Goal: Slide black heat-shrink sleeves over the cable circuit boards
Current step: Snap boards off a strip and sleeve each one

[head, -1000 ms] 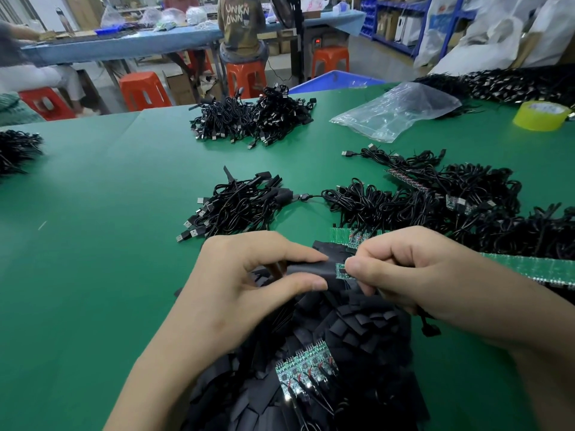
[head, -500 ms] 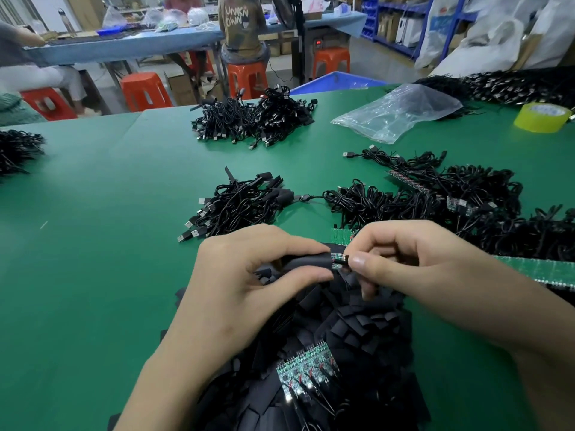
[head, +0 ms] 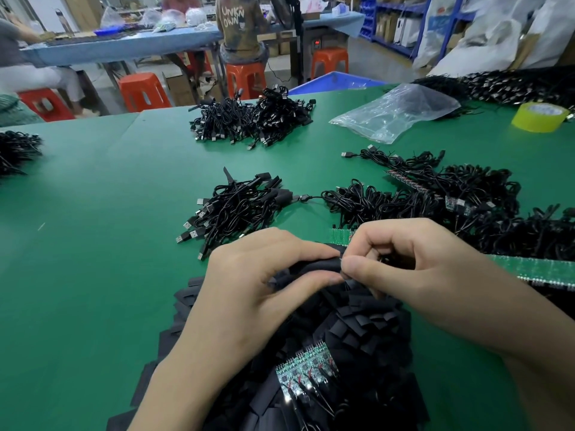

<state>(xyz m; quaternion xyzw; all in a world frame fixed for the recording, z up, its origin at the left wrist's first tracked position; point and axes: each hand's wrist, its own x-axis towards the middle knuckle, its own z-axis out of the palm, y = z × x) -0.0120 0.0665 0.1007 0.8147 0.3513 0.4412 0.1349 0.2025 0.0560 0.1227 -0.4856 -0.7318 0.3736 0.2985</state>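
Observation:
My left hand (head: 258, 293) pinches a black heat-shrink sleeve (head: 314, 266) between thumb and forefinger, above a pile of loose black sleeves (head: 367, 325). My right hand (head: 410, 272) meets it from the right, thumb and forefinger pinched at the sleeve's open end; the small circuit board it pushes is hidden inside the sleeve. A row of bare green circuit boards (head: 308, 365) with cable leads lies on the pile near me. A long green strip of boards (head: 541, 269) runs off to the right behind my right hand.
Bundles of black USB cables lie on the green table (head: 93, 244): one bundle (head: 236, 209) just beyond my hands, a bigger heap (head: 466, 206) to the right, another (head: 252, 119) farther back. A clear plastic bag (head: 395, 110) and a yellow tape roll (head: 539, 116) sit at far right.
The green board end seen between my fingertips has gone into the sleeve. My two hands have closed together until thumbs nearly touch.

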